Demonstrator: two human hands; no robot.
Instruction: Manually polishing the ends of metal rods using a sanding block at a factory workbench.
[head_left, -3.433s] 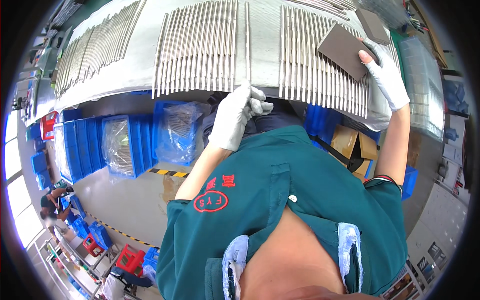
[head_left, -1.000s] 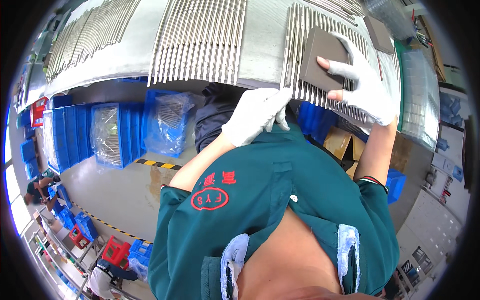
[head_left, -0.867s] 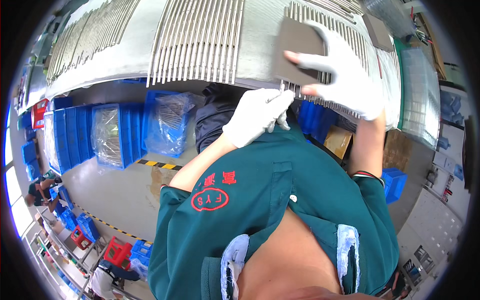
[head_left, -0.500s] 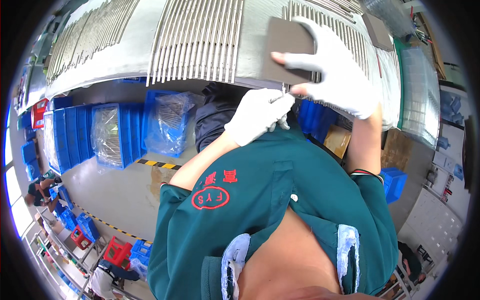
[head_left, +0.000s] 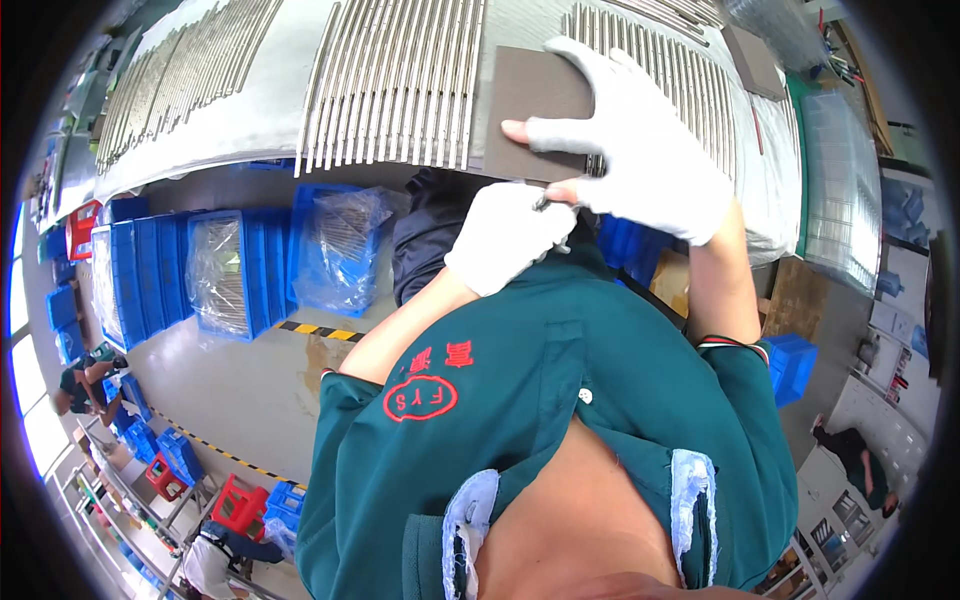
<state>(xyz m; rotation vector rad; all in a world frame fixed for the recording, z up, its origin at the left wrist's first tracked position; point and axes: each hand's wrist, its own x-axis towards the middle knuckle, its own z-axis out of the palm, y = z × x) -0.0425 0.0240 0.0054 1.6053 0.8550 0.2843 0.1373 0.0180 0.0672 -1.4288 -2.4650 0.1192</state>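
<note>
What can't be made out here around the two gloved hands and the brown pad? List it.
Head view, the only one:
- Small thing pinched in the left hand: too small, wrapped by glove fingers.
- Near edge of the brown pad: covered by the right hand.
- Metal rods under pad and hand: hidden.
- Far rod ends: cut by the picture's rim.

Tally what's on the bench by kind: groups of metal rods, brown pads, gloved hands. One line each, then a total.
Groups of metal rods: 3
Brown pads: 2, one under the right hand at, one at the far end
Gloved hands: 2, the left hand at the bench edge
Total: 7
</note>
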